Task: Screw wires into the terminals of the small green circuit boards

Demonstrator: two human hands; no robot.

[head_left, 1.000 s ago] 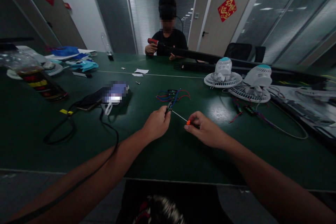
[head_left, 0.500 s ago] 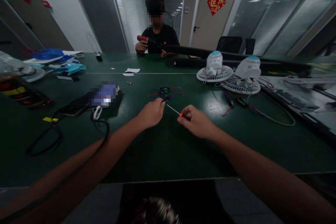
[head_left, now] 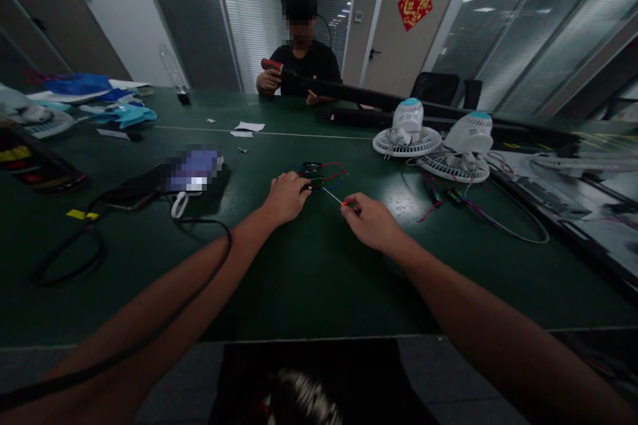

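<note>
In the middle of the table, my left hand (head_left: 288,196) is closed with its fingertips on the edge of a small dark circuit board (head_left: 316,183). Red and blue wires spread from it, and a second small board (head_left: 312,167) lies just behind. My right hand (head_left: 373,220) grips a screwdriver (head_left: 333,196) with a thin pale shaft and an orange collar; most of the handle is hidden in the fingers. The shaft slants up and left, its tip close to the near board. Whether the tip touches it, I cannot tell.
Two white fan heads (head_left: 407,136) sit at right near more wired boards (head_left: 455,196). A phone-like device (head_left: 194,169) with a black cable lies left; the cable crosses my left forearm. A person (head_left: 302,60) opposite holds a red power tool (head_left: 272,65) against a long black bar.
My left hand has shifted slightly left and up, its fingers now flatter over the board. The screwdriver has moved a little up with my right hand. The view has tilted slightly.
</note>
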